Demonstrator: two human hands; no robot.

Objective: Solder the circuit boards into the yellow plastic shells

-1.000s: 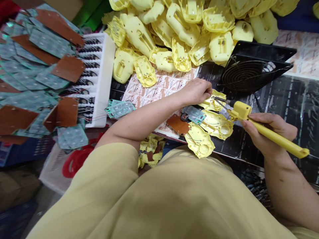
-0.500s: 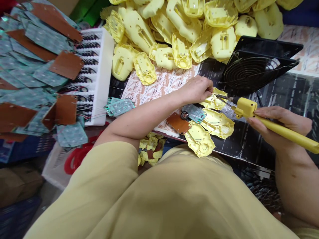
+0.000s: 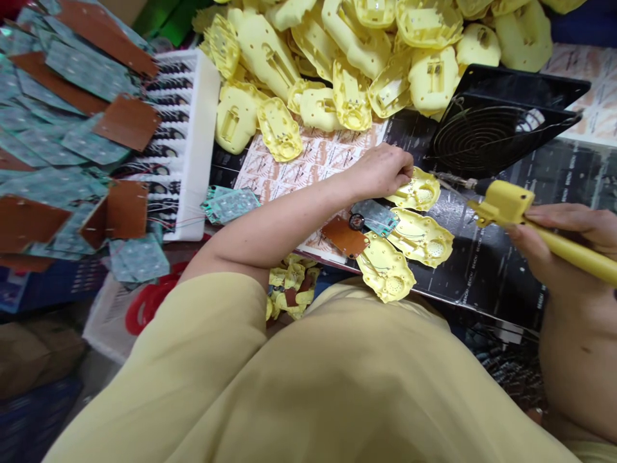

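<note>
The left hand is curled shut, pinning a yellow shell flat on the desk so it stays steady. The right hand grips a yellow soldering iron, tip held just clear of the shell. 2 more shells lie beside a small circuit board.

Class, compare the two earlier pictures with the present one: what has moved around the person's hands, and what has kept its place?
The right hand has drawn the yellow-handled soldering iron back to the right, so its metal tip is now clear of the yellow plastic shell it was working over. The grip on the iron is unchanged. The left hand stays pressed on that shell. The brown circuit board, the black wire-grille fan and the pile of yellow shells kept their places.
</note>
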